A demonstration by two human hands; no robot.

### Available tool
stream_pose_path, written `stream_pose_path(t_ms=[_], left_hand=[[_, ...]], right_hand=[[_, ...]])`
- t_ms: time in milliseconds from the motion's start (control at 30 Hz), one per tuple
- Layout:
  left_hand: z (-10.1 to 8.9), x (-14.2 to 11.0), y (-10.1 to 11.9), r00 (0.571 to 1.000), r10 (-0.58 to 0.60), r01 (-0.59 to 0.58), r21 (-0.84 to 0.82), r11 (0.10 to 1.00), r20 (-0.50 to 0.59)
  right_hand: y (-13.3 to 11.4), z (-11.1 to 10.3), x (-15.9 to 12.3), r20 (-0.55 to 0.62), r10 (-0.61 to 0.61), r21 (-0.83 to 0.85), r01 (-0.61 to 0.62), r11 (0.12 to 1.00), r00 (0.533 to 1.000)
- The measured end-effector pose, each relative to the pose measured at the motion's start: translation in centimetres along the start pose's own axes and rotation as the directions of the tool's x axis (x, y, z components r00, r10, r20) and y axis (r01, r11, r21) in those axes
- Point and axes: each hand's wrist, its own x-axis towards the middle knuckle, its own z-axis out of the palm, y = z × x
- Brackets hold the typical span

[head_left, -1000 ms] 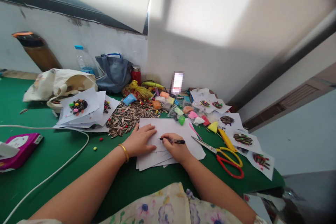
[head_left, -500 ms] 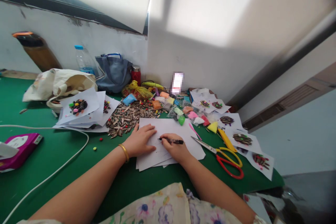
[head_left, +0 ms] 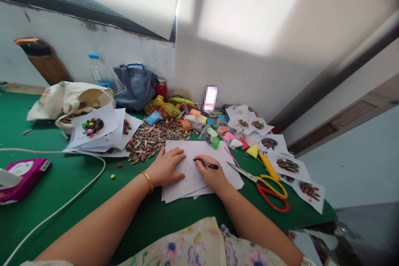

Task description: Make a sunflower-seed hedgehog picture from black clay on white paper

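Note:
White paper sheets point(head_left: 177, 191) lie in a loose stack on the green table before me. My left hand point(head_left: 168, 167) rests flat on the left part of the top sheet, fingers spread. A black pen point(head_left: 209, 165) is pinched in my right hand point(head_left: 213, 174), its tip at the paper near the middle. Faint drawn lines show on the sheet between the hands. Just beyond the paper's left corner spreads a pile of striped sunflower seeds point(head_left: 149, 137). Scissors point(head_left: 262, 181) with one yellow and one red handle lie right of the paper.
Bags of coloured clay point(head_left: 222, 131) sit behind the paper. Sheets with seed pictures point(head_left: 288, 165) line the right edge, and more point(head_left: 93, 126) are stacked left. A white cable point(head_left: 75, 193) crosses the table beside a magenta tissue pack point(head_left: 28, 178). A yellow cutter point(head_left: 269, 166) lies near the scissors.
My right hand and the pen have shifted slightly right and up across the sheet, showing more of the drawn lines. My left hand has stayed in place.

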Motion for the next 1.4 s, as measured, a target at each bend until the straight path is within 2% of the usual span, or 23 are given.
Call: stream_pose_path(t_ms=[567, 1000, 1167, 1300, 1400], left_hand=[[-0.1, 0.1, 0.0, 1.0, -0.009, 0.009, -0.008, 1.0, 0.014], [0.1, 0.1, -0.3, 1.0, 0.014, -0.014, -0.005, 1.0, 0.002], [0.3, 0.1, -0.4, 1.0, 0.014, -0.014, -0.009, 1.0, 0.002], [0.3, 0.2, -0.5, 1.0, 0.019, -0.019, -0.009, 1.0, 0.003], [0.2, 0.2, -0.4, 1.0, 0.015, -0.015, -0.005, 1.0, 0.005]], right_hand=[[0.8, -1.8, -0.2, -0.069, 0.101, -0.121, -0.109, 0.987, 0.992], [0.7, -2.7, -1.1, -0.074, 0.186, -0.117, -0.194, 0.974, 0.98], [1.2, -2.7, -1.3, -0.064, 0.24, -0.021, -0.241, 0.97, 0.969], [1.3, -2.8, -1.3, -0.096, 0.253, 0.197, -0.23, 0.953, 0.963], [1.0, -2.8, -1.2, -0.053, 0.259, 0.335, -0.227, 0.914, 0.964]])
